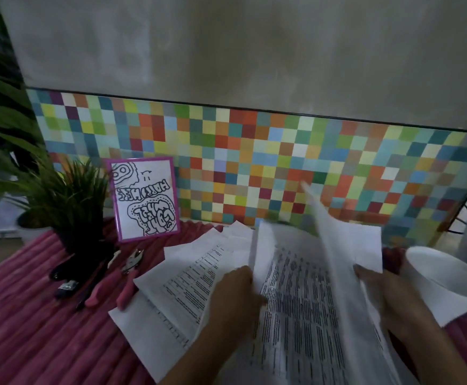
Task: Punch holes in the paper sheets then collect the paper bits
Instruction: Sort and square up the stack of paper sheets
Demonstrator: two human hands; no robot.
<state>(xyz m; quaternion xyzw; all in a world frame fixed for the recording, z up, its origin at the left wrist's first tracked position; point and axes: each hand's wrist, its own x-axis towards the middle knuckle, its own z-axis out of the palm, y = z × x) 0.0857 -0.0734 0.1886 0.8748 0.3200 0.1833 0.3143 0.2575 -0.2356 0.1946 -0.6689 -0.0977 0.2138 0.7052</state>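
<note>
Paper sheets [296,315], print illegible, lie under both hands, left hand [233,290] pinching one edge, right hand [385,295] gripping a lifted page [335,245]; pink-handled hole punch [129,266] lies to their left, white bowl [427,290] beside the right.

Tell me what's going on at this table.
A person is leafing through printed paper sheets on the pink cloth: the left hand holds one sheet's edge, the right hand lifts another, blurred in motion. The pink-handled hole punch lies untouched to the left, so no punching is under way yet.
</note>
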